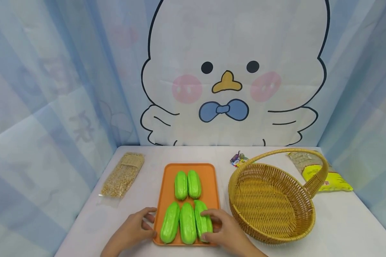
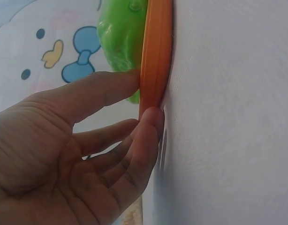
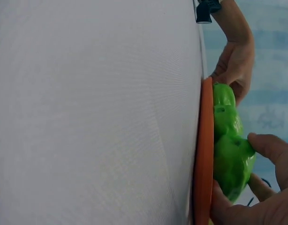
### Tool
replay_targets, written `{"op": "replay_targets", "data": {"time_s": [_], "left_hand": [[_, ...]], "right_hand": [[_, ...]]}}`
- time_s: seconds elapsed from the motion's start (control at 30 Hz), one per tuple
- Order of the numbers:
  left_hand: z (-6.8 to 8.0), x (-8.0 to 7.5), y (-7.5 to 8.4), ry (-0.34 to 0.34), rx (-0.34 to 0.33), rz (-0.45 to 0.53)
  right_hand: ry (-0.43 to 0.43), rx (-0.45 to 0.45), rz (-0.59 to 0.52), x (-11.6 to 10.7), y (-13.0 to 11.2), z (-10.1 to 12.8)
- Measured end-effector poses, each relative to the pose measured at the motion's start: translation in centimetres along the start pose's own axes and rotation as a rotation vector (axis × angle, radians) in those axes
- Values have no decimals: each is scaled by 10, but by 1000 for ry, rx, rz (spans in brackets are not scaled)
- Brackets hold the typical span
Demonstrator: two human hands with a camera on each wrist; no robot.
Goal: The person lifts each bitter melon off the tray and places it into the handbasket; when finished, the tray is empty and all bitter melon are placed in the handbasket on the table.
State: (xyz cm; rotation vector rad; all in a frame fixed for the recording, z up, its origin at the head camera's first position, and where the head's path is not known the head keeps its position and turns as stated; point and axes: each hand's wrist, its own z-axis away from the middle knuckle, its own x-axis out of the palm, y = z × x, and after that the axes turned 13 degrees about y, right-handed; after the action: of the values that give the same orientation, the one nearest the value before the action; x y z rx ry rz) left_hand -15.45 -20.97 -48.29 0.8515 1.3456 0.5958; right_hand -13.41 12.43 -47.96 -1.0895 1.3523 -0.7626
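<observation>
Careful: your right hand pinches the rightmost green ridged plastic gourd on the flat orange tray your left hand steadies; lifting crookedly could knock its neighbours.

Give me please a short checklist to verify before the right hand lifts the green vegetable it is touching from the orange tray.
1. Right hand has fingers and thumb around the rightmost front green vegetable: ok.
2. Left hand steadies the orange tray at its left edge: ok.
3. Tray lies flat on the table: ok.
4. Neighbour middle vegetable is free of the grip: cannot tell, they lie very close.
5. Wicker basket beside the tray is empty, handle not above the near side: ok.
6. Grip is firm enough to lift: cannot tell.
</observation>
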Motion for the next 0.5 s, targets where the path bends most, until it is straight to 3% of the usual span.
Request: {"op": "replay_targets", "data": {"time_s": [0.2,0.37,0.5], "left_hand": [[-1,-1,1,-9,-16,6],[0,0,1,-11,-2,4],[0,-1,-2,-20,-10,12]], "right_hand": [[-47,96,-172,-27,-24,15],[-75,82,-259,-83,-55,46],[-21,34,-209,-132,-58,61]]}}
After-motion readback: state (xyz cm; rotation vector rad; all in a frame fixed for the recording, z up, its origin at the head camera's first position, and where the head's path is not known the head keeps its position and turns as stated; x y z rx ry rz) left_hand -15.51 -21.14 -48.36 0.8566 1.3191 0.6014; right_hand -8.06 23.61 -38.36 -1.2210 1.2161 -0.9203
